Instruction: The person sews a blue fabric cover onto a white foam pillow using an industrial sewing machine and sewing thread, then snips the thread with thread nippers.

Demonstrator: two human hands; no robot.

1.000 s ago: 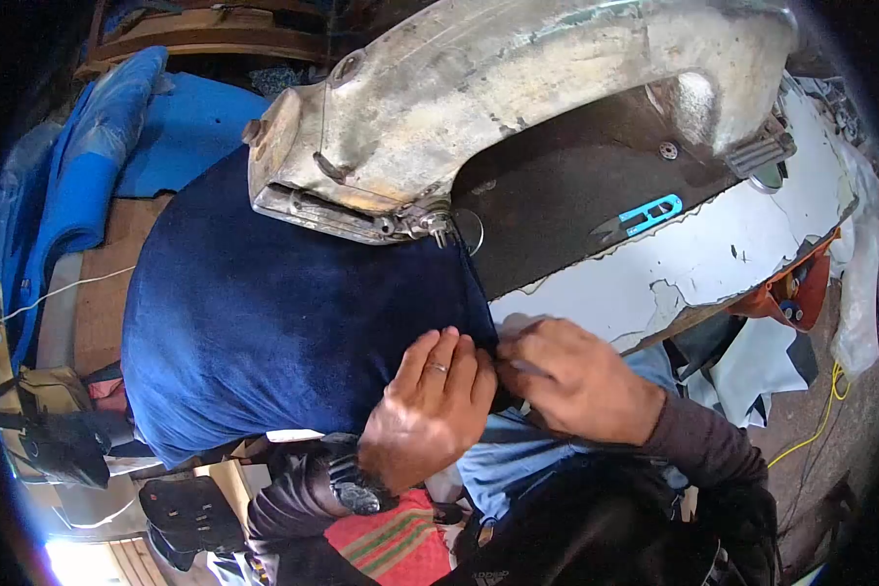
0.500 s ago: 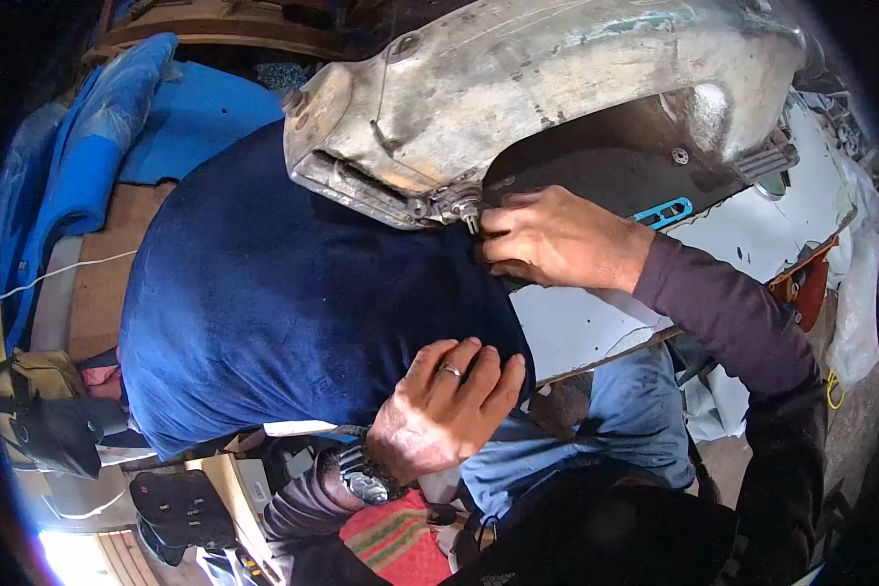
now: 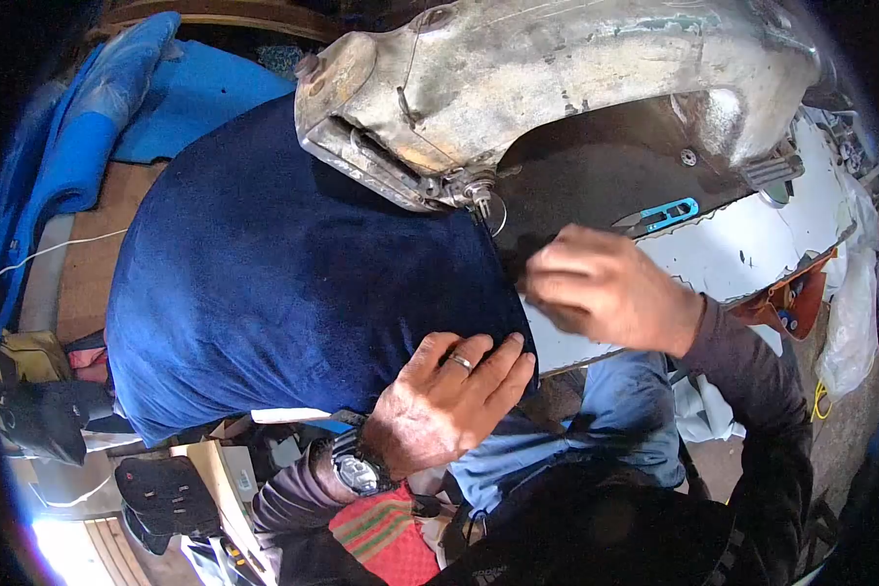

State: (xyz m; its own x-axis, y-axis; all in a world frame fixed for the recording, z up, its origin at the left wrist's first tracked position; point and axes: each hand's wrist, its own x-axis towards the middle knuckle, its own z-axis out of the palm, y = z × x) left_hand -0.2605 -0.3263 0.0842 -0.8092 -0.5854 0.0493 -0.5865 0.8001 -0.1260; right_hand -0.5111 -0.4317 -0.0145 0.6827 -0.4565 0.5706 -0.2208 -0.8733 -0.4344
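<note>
A puffy navy blue cushion (image 3: 293, 283) lies under the needle end of an old, worn sewing machine (image 3: 557, 88). My left hand (image 3: 449, 405), wearing a ring, rests on the cushion's near right corner. Its fingers lie slightly spread on the cloth, and the thumb is out of sight. To the right of the cushion's straight edge is my right hand (image 3: 606, 288), smeared by motion. Its fingers look bent, but whether they hold anything cannot be made out. A thin loop of thread or wire (image 3: 499, 215) shows beside the needle.
Blue thread snips (image 3: 669, 214) lie on the machine bed, behind my right hand. The white tabletop (image 3: 742, 254) has a ragged edge. Blue foam sheets (image 3: 190, 103) stand at the back left, and a black bag (image 3: 166, 496) sits at the lower left.
My right hand has drawn back from the needle, toward me and to the right. The thread snips now show more fully. My left hand stays on the cushion's corner.
</note>
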